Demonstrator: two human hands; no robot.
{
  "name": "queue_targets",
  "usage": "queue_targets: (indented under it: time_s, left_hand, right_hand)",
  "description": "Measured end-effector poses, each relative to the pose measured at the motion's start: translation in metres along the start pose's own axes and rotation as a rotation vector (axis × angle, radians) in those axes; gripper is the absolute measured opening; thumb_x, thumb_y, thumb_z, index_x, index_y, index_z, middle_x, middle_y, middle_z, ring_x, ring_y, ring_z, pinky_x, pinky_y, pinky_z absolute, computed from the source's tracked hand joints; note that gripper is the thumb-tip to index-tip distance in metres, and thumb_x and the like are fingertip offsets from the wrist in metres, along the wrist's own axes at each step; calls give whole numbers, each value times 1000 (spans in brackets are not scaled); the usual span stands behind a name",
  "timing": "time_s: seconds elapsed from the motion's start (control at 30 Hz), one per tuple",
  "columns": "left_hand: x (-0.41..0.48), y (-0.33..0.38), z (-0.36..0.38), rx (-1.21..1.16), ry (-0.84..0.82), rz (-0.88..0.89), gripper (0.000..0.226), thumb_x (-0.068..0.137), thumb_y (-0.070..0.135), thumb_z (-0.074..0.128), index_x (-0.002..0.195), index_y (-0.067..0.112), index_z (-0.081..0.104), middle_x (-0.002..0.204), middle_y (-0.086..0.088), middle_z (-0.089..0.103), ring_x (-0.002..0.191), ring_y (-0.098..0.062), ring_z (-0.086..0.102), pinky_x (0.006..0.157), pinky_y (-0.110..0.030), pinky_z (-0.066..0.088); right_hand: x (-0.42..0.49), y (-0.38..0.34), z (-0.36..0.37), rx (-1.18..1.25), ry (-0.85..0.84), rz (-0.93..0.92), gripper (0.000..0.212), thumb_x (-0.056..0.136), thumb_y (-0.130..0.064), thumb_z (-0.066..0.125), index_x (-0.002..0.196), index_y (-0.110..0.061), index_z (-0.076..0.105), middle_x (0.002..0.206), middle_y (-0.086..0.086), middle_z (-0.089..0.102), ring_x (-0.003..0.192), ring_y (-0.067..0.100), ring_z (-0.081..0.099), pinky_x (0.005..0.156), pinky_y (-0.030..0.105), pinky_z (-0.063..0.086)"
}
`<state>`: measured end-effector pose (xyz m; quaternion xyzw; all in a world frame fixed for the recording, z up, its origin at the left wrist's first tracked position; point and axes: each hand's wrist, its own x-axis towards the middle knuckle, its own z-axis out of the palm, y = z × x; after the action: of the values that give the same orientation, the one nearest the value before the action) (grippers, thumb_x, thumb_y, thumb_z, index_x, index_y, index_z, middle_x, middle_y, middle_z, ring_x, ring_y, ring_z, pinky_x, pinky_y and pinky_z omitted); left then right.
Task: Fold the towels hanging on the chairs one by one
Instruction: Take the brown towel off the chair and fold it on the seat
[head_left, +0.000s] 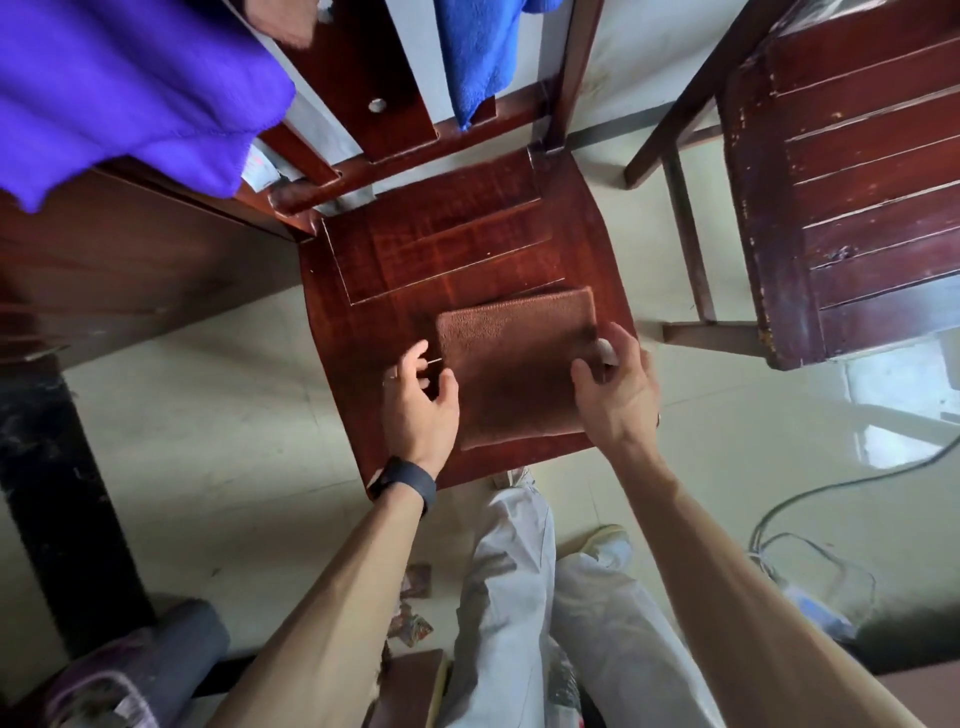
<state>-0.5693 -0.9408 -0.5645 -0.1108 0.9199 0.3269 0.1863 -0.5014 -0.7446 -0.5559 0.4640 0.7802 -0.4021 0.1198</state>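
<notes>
Since the brown towel (514, 364) looks soft and limp, support both edges; your left grip (421, 410) is relaxed and empty; right grip (618, 395): cannot tell.

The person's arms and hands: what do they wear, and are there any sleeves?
No sleeves show: both forearms are bare up to the frame's edge. The left hand has a dark, wide wristband at its wrist, like a watch or fitness band. The right hand has no band at its wrist.

Dark wristband (410, 480) — loose white trousers (498, 597).
</notes>
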Motion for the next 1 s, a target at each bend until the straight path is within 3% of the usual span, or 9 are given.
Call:
queue_targets:
  time_s: [0.07, 0.13, 0.23, 0.3, 0.47, 0.57, 0.7, 0.87, 1.0]
  left_hand:
    - [6, 6, -7, -172, -105, -242, 40, 86, 22, 71, 124, 19, 59, 112, -4, 67, 88, -13, 65, 88, -31, 52]
    - [12, 10, -10, -281, -206, -409, 33, 82, 17, 75, 113, 19, 64, 100, -4, 72, 89, -16, 68, 93, -33, 52]
    - [23, 6, -6, -320, -284, -500, 25, 72, 19, 81, 92, 24, 68, 95, -6, 75, 95, -24, 71, 95, -37, 53]
    - [27, 6, -7, -337, -330, -547, 26, 70, 20, 82, 94, 21, 72, 100, -8, 75, 98, -27, 71, 90, -34, 52]
    - [29, 11, -16, -376, -390, -504, 23, 83, 11, 74, 106, 11, 70, 101, -6, 72, 89, -18, 67, 69, -24, 47]
    - [27, 9, -19, -418, -424, -496, 15, 83, 13, 75, 95, 19, 68, 98, -3, 72, 96, -22, 68, 86, -36, 51]
    - [23, 6, -23, -492, -479, -465, 38, 79, 13, 75, 116, 21, 68, 107, -5, 75, 103, -24, 70, 102, -46, 48]
    - [2, 28, -39, -544, -598, -396, 42, 89, 6, 65, 128, 23, 64, 113, -8, 73, 105, -27, 70, 98, -42, 52]
    - [-32, 72, -54, -546, -683, -342, 40, 91, 7, 63, 125, 28, 64, 117, -9, 71, 100, -24, 70, 89, -43, 55]
  right_hand:
    - [6, -1, -10, 51, -107, 80, 56, 88, -31, 67, 142, -28, 49, 136, 4, 56, 121, 25, 56, 102, 33, 42]
    - [14, -4, -16, 39, -200, 149, 54, 87, -33, 69, 138, -26, 53, 133, 2, 61, 121, 25, 58, 103, 38, 46]
    - [25, -9, -23, 9, -267, 194, 50, 87, -29, 71, 134, -21, 56, 127, 4, 65, 117, 27, 61, 102, 43, 49]
    - [30, -11, -27, -4, -310, 228, 49, 86, -28, 72, 132, -20, 56, 120, 4, 64, 111, 28, 64, 98, 44, 51]
    - [37, -9, -27, 25, -358, 202, 46, 84, -26, 74, 128, -20, 61, 119, 2, 66, 107, 23, 64, 96, 39, 53]
    - [33, -8, -28, 47, -349, 175, 42, 86, -24, 73, 126, -21, 61, 116, 1, 63, 103, 22, 62, 89, 35, 52]
    - [25, -4, -34, 92, -321, 140, 36, 84, -22, 74, 118, -22, 62, 112, 4, 66, 100, 24, 64, 89, 42, 56]
    - [0, 9, -67, 380, -406, 199, 42, 88, -1, 68, 128, -15, 63, 117, 9, 68, 91, 23, 69, 79, 45, 61]
    - [-33, 25, -121, 624, -456, 282, 51, 88, 5, 67, 133, -19, 59, 105, 10, 71, 97, 25, 70, 79, 40, 58]
